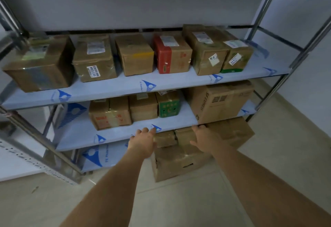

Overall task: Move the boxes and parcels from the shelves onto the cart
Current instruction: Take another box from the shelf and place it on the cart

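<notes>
Neither hand grips anything yet. The left hand [143, 141] is extended with fingers straight and spread, and the right hand [206, 139] likewise reaches with relaxed fingers. Both lie over the top of the large bottom-shelf carton [179, 162], one toward each end of its upper face. Whether the palms actually touch the cardboard cannot be determined from the head view.

This spacing suits a two-handed lift. The carton is wide, and its creased walls suggest it will sag if taken from one side only. It sits at the lowest level of the steel shelf rack [114, 90] and projects forward past the shelf edge toward the floor, so it is the easiest item to reach. A flat carton [232, 131] lies just beside it to the right, tilted, directly under the shelf above.

One level above the large carton stand an SF Express carton [220, 101], a green printed box [169, 107], a plain brown box [143, 108] and a red-lettered carton [110, 113]. Higher again is a row of six parcels, including a red-and-brown box [172, 54]. The boxes face outward, presumably to keep their labels readable.

The cart is not in view. With this many parcels on the rack, the task appears to be at an early stage. The next move probably calls for closing the fingers over the carton's far edges before drawing it out.
</notes>
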